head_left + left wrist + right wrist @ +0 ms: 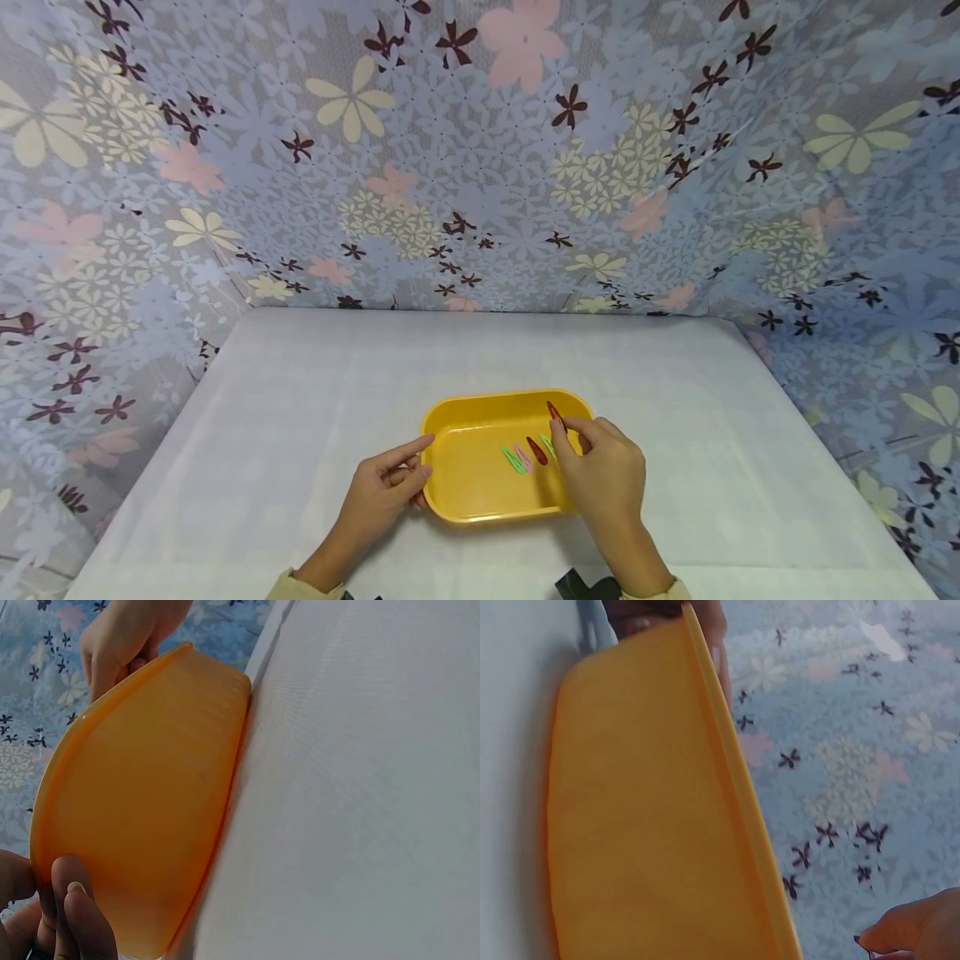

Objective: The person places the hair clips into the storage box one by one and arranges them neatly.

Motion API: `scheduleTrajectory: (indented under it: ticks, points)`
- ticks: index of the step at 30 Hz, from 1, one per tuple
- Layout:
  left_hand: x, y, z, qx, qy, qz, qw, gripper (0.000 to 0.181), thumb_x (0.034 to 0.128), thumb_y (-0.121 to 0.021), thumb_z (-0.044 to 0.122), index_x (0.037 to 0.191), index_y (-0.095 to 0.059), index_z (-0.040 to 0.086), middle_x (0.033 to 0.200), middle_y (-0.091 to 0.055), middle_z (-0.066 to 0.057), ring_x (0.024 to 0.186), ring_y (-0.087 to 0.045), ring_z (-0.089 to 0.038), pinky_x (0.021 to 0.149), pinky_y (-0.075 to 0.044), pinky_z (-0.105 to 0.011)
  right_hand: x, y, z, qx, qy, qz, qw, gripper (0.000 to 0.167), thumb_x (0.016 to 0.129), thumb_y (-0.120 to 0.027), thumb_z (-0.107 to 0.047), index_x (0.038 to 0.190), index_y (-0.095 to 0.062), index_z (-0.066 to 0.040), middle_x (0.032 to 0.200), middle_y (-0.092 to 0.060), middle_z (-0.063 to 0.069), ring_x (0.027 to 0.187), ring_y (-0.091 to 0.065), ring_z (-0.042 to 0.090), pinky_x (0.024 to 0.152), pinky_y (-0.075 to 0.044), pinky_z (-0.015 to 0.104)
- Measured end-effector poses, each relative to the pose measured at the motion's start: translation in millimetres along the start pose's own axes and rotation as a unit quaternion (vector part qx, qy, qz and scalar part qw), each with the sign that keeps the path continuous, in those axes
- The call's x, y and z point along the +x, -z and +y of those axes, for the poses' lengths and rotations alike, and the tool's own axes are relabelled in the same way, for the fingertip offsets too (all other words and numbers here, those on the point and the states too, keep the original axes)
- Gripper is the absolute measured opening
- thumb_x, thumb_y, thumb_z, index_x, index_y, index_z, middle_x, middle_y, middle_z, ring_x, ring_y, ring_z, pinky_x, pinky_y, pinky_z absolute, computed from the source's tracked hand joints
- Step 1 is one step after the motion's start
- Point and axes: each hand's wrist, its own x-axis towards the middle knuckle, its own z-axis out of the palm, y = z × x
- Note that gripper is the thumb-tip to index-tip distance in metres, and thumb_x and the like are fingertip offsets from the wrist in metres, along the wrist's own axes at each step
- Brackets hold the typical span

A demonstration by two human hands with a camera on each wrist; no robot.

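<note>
A shallow yellow plastic tray (463, 479) stands on the white-covered table. My left hand (382, 493) grips its left rim, thumb and fingers at the edge; the left wrist view shows fingertips (88, 919) against the outer wall. Over the tray's right side, my right hand (609, 471) pinches a red snap hair clip (554, 412) between thumb and forefinger. Below it, in a slanting row on the tray floor, lie a green hair clip (513, 459), a pink one (523, 457), a dark red one (537, 451) and another green one (548, 446), partly near the right thumb.
White cloth (300, 392) covers the table around the tray. A flower-patterned fabric (465, 183) rises behind the table's back edge and along both sides. A black object (588, 586) sits by the right wrist at the bottom edge.
</note>
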Motion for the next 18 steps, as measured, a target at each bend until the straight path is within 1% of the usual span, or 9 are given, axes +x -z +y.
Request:
scheduleTrajectory:
  ticks: [5,7,12,18]
  points:
    - [-0.1,-0.6,-0.3,-0.004,-0.004,-0.002,1.0,0.049,0.0981,-0.071,0.01,0.142,-0.057,-0.005,0.099,-0.057,-0.015,0.063,-0.064,-0.013,0.058,-0.058,-0.025,-1.5,-12,-13,0.015,0.023,-0.019,0.9994,0.012,0.075,-0.089,-0.013,0.079,-0.082,-0.005,0.056,-0.035,-0.011,0.05,-0.025,0.002,0.041,-0.022,0.02]
    - [0.0,-0.8,-0.2,-0.004,-0.006,-0.003,1.0,0.048,0.0982,-0.07,0.01,0.142,-0.057,-0.005,0.099,-0.057,-0.015,0.063,-0.064,-0.013,0.058,-0.058,-0.025,-2.5,-17,-18,0.018,0.024,-0.027,0.9992,0.011,0.075,-0.089,-0.014,0.078,-0.082,-0.006,0.056,-0.034,-0.012,0.05,-0.024,0.001,0.04,-0.022,0.019]
    - [0.6,-1.4,0.2,0.003,-0.006,0.0,1.0,0.048,0.0981,-0.07,0.01,0.141,-0.057,-0.005,0.097,-0.057,-0.014,0.063,-0.064,-0.014,0.058,-0.058,-0.025,-5.2,-26,-24,0.014,0.009,-0.043,0.9989,0.01,0.076,-0.089,-0.017,0.078,-0.083,-0.009,0.056,-0.039,-0.012,0.05,-0.029,0.001,0.04,-0.025,0.019]
    - [-0.9,-1.5,1.2,0.007,0.001,0.008,0.9999,0.047,0.0979,-0.071,0.012,0.141,-0.059,-0.003,0.098,-0.057,-0.015,0.063,-0.064,-0.014,0.058,-0.058,-0.026,-9.1,-31,-27,0.003,-0.017,-0.08,0.9966,0.014,0.077,-0.09,-0.021,0.08,-0.083,-0.009,0.059,-0.054,-0.007,0.049,-0.039,0.004,0.041,-0.032,0.02]
